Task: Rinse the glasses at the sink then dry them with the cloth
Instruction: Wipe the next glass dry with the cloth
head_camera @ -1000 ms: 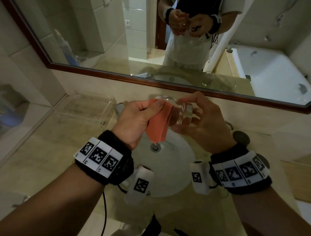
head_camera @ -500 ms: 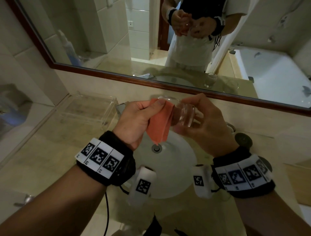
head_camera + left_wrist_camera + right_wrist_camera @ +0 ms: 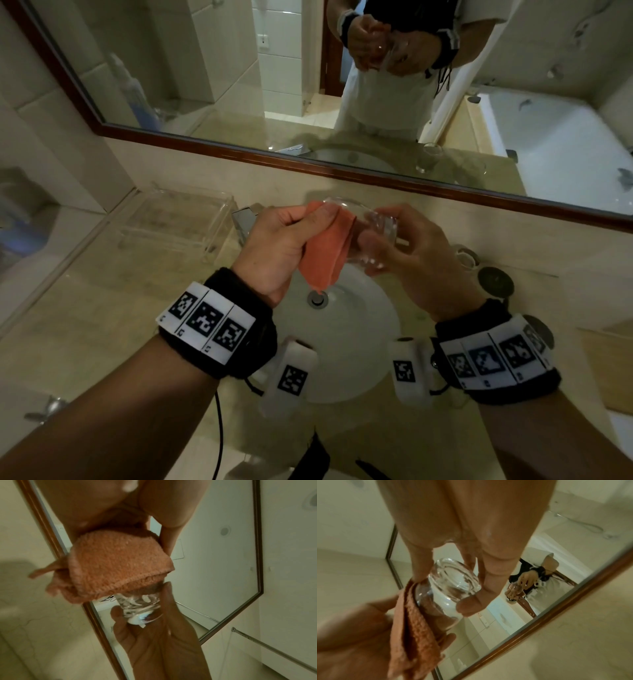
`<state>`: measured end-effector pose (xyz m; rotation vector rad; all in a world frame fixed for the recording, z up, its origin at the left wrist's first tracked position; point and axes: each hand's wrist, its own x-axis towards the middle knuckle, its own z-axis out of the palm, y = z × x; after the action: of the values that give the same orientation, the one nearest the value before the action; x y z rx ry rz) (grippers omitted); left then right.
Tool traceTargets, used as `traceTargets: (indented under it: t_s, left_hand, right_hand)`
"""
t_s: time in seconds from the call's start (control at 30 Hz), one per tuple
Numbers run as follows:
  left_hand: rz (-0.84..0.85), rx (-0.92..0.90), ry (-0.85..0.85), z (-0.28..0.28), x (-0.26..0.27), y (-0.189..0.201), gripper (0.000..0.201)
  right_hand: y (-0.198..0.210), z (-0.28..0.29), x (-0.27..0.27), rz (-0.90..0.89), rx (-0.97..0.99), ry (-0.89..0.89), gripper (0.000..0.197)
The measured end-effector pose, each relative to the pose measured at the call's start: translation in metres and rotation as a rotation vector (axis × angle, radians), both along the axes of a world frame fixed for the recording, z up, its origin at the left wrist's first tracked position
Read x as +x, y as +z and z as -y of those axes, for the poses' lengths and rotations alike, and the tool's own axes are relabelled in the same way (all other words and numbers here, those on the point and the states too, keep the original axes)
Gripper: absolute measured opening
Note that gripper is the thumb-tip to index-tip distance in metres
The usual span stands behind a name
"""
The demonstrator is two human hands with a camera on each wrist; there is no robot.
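Above the white sink point(image 3: 363, 346), my right hand point(image 3: 407, 253) grips a clear glass point(image 3: 378, 228) by its thick base, lying on its side. My left hand point(image 3: 287, 240) pinches an orange cloth point(image 3: 325, 253) folded over the glass's rim, part of it tucked inside. In the left wrist view the cloth point(image 3: 118, 563) covers the mouth of the glass point(image 3: 142, 607), and fingers point(image 3: 164, 635) of the right hand hold the base. The right wrist view shows the glass point(image 3: 447, 588) between my fingertips point(image 3: 469, 607), with the cloth point(image 3: 414, 635) at its open end.
A clear plastic tray point(image 3: 171, 226) stands on the beige counter at the left. A chrome tap point(image 3: 245, 219) sits behind my left hand. Another glass point(image 3: 466, 257) and dark round objects point(image 3: 495, 282) stand right of the sink. A framed mirror point(image 3: 342, 171) runs along the back.
The glass has turned slightly in my right hand against the cloth. Both hands stay over the sink in nearly the same place.
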<state>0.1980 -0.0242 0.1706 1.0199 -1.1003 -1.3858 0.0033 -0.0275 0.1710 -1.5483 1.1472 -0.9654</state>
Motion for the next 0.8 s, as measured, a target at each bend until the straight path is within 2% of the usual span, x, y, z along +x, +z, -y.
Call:
traceTargets:
  t_s: [0.07,0.17,0.23,0.33,0.4,0.5,0.53,0.6,0.67,0.8]
  left_hand:
    - [-0.005,0.004,-0.006,0.002,-0.002,0.0,0.024]
    - [-0.014,0.002,-0.012,0.003,-0.008,-0.003,0.025]
    - [-0.03,-0.011,-0.014,0.004,-0.01,-0.006,0.023]
    - [-0.032,-0.02,-0.003,0.005,-0.015,-0.006,0.021]
    - [-0.036,-0.018,-0.001,0.006,-0.019,-0.008,0.023]
    - [-0.056,-0.001,0.009,0.01,-0.021,-0.01,0.026]
    - [-0.064,0.009,0.009,0.011,-0.022,-0.01,0.031]
    - [-0.087,0.037,0.006,0.013,-0.025,-0.01,0.033]
    - [-0.11,0.069,-0.005,0.016,-0.031,-0.01,0.028]
    - [-0.185,0.145,-0.019,0.026,-0.046,-0.014,0.03]
  right_hand:
    - [-0.004,0.001,-0.006,-0.07,-0.128,0.005,0.048]
    - [-0.005,0.001,-0.01,-0.04,-0.166,-0.033,0.059]
    - [-0.003,0.0,-0.009,-0.002,-0.1,-0.083,0.058]
    - [0.001,0.001,-0.008,0.029,0.143,-0.1,0.06]
    - [0.0,0.004,-0.01,0.017,0.186,-0.081,0.055]
    - [-0.001,0.006,-0.016,0.053,0.051,-0.068,0.03]
    - [-0.002,0.006,-0.02,0.02,-0.031,-0.058,0.033]
    - [-0.007,0.007,-0.027,-0.045,-0.151,-0.037,0.051]
    - [-0.008,0.008,-0.031,0.008,-0.14,-0.053,0.06]
    - [-0.01,0.01,-0.043,0.042,-0.138,-0.11,0.063]
